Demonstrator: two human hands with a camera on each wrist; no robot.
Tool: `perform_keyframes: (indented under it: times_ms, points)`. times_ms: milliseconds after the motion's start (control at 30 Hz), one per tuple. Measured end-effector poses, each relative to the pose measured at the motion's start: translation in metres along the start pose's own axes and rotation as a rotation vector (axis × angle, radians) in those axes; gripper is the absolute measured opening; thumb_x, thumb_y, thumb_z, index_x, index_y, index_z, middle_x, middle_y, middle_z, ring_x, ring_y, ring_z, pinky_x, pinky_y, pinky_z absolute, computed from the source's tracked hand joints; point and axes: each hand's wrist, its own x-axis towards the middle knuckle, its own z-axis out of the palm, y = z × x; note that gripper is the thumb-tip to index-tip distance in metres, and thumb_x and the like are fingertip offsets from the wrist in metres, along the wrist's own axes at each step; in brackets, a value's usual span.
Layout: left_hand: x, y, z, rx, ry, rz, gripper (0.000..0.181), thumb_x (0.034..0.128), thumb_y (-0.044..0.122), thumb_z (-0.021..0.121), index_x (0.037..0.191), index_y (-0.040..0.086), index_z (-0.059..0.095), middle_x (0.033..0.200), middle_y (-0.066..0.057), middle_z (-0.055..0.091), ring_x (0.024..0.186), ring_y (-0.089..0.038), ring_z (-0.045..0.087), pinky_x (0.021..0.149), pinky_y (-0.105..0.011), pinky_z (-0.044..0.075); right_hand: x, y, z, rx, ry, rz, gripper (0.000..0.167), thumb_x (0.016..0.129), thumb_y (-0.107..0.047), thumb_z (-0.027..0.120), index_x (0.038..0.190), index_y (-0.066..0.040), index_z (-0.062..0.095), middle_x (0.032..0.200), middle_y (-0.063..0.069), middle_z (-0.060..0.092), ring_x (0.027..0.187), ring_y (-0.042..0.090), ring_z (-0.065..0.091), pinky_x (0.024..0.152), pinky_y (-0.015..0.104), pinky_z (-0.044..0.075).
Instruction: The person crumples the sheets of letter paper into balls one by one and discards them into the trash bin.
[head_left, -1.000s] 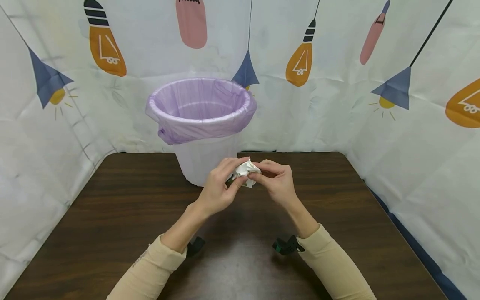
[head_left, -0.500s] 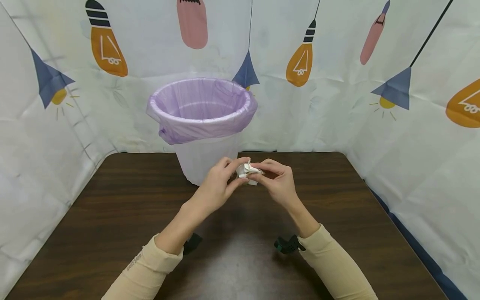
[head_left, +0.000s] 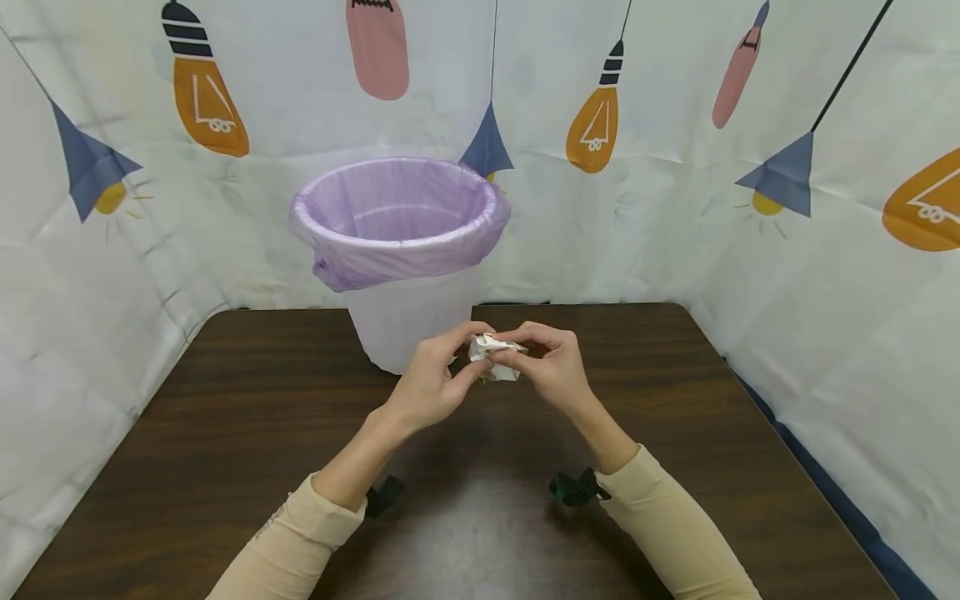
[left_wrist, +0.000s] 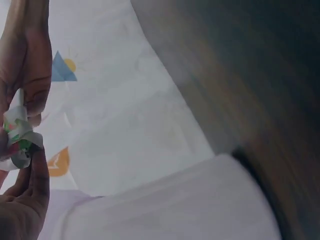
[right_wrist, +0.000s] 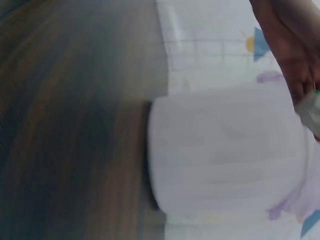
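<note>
A crumpled white wrapper (head_left: 504, 372) is held between both hands above the middle of the table, in front of the bin. In the left wrist view the wrapper (left_wrist: 21, 131) shows green and reddish print. My left hand (head_left: 426, 385) pinches its left side between fingers and thumb. From the right, the thumb and fingers of my right hand (head_left: 557, 368) pinch the other side. Only part of the wrapper (right_wrist: 310, 114) appears at the edge of the right wrist view. The fingers hide some of it, and whether anything lies inside cannot be seen.
Behind the hands, towards the table's back edge, stands a white bin (head_left: 411, 321) with a purple liner (head_left: 405, 260) folded over its rim. The dark wooden table (head_left: 247, 433) is backed by a white curtain (head_left: 675, 233) printed with lamps and bulbs.
The wrapper has been turned and worked between the fingers, its white flap now hanging lower. Both hands stay in nearly the same place. The bin has not moved.
</note>
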Motion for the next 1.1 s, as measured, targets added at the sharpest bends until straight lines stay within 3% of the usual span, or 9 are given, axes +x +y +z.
perform_keyframes:
  times_ms: [133, 267, 433, 567, 700, 800, 1100]
  points:
    - [-0.002, -0.004, 0.004, -0.062, 0.077, -0.078, 0.029, 0.0953, 0.006, 0.074, 0.121, 0.010, 0.062, 0.091, -0.001, 0.072, 0.073, -0.014, 0.067, 0.060, -0.029, 0.054, -0.003, 0.002, 0.010, -0.130, 0.153, -0.017, 0.024, 0.082, 0.006, 0.083, 0.103, 0.004, 0.071, 0.094, 0.013, 0.071, 0.070, 0.017, 0.066, 0.058, 0.025, 0.055]
    - [-0.003, -0.009, 0.005, -0.127, 0.158, -0.166, 0.030, 0.0950, 0.003, 0.073, 0.122, 0.003, 0.061, 0.096, -0.012, 0.073, 0.073, -0.022, 0.066, 0.060, -0.029, 0.054, -0.007, 0.003, 0.017, -0.292, 0.223, -0.169, 0.038, 0.074, 0.012, 0.087, 0.105, 0.004, 0.066, 0.104, 0.017, 0.062, 0.085, 0.026, 0.065, 0.072, 0.032, 0.060]
    - [-0.003, -0.014, 0.000, -0.209, 0.277, -0.267, 0.026, 0.0948, 0.000, 0.072, 0.118, -0.002, 0.059, 0.089, -0.018, 0.072, 0.066, -0.019, 0.063, 0.060, -0.024, 0.053, -0.011, 0.004, 0.022, -0.514, 0.103, -0.352, 0.062, 0.068, 0.005, 0.093, 0.123, 0.007, 0.066, 0.125, 0.021, 0.059, 0.116, 0.037, 0.059, 0.099, 0.039, 0.052]
    - [-0.001, -0.014, -0.003, -0.277, 0.301, -0.274, 0.023, 0.0940, 0.000, 0.074, 0.112, -0.004, 0.060, 0.088, -0.020, 0.073, 0.066, -0.022, 0.067, 0.062, -0.026, 0.057, -0.012, 0.005, 0.027, -0.615, 0.018, -0.390, 0.071, 0.074, -0.002, 0.092, 0.136, 0.009, 0.058, 0.138, 0.022, 0.055, 0.128, 0.036, 0.054, 0.105, 0.038, 0.048]
    - [-0.001, -0.012, -0.001, -0.311, 0.302, -0.264, 0.022, 0.0917, -0.002, 0.075, 0.108, -0.004, 0.061, 0.092, -0.020, 0.073, 0.072, -0.025, 0.070, 0.063, -0.031, 0.059, -0.011, 0.007, 0.032, -0.648, 0.033, -0.372, 0.066, 0.082, -0.006, 0.088, 0.138, 0.009, 0.057, 0.141, 0.022, 0.055, 0.130, 0.035, 0.054, 0.104, 0.036, 0.049]
    - [-0.001, -0.011, 0.000, -0.323, 0.301, -0.259, 0.021, 0.0902, -0.004, 0.076, 0.105, -0.003, 0.061, 0.096, -0.018, 0.073, 0.079, -0.022, 0.071, 0.065, -0.034, 0.060, -0.010, 0.007, 0.033, -0.638, 0.058, -0.342, 0.067, 0.081, -0.005, 0.088, 0.138, 0.009, 0.057, 0.136, 0.022, 0.059, 0.126, 0.034, 0.057, 0.101, 0.035, 0.051]
    - [-0.007, -0.012, 0.000, -0.325, 0.288, -0.196, 0.023, 0.0864, -0.006, 0.079, 0.102, 0.000, 0.063, 0.100, -0.015, 0.074, 0.089, -0.021, 0.070, 0.071, -0.029, 0.058, -0.003, 0.000, 0.031, -0.471, 0.019, -0.218, 0.062, 0.079, 0.005, 0.086, 0.136, 0.007, 0.061, 0.120, 0.014, 0.069, 0.111, 0.028, 0.064, 0.090, 0.041, 0.055]
